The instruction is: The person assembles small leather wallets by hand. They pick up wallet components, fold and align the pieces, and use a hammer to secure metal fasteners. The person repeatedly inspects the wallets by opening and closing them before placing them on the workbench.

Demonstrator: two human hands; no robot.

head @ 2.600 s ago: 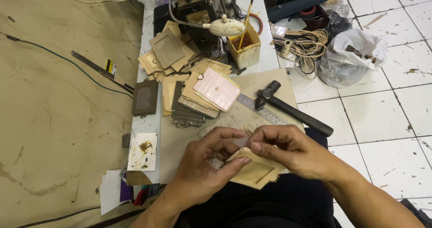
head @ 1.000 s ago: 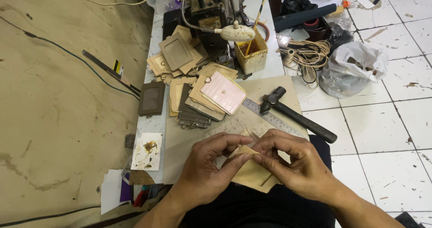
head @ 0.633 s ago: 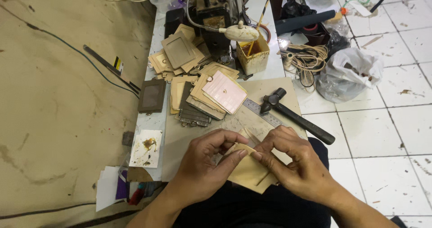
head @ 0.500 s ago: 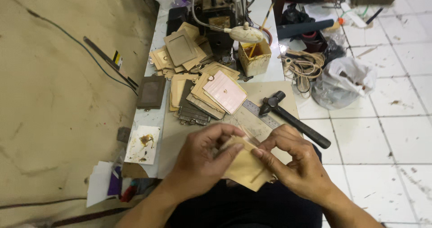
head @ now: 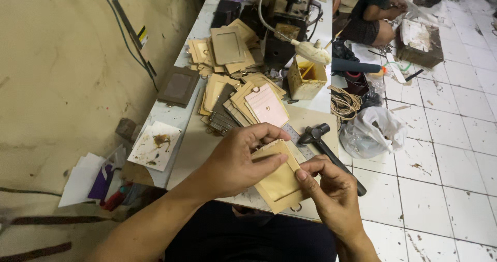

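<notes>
My left hand and my right hand together hold a tan leather card holder with a window cut-out and a small metal ring at its lower edge. The left thumb presses across its upper face. The right thumb and fingers pinch its right edge. The piece is held just above the near edge of the workbench. Beyond it lies a stack of similar tan and pink card holders.
A black hammer and a metal ruler lie to the right of my hands. A yellow glue pot, a machine, a dark brown holder and a stained white paper sit on the bench. Another person sits on the tiled floor beyond.
The view has tilted up toward the far end of the bench, bringing the seated person into sight. My hands have turned the card holder so its windowed face shows.
</notes>
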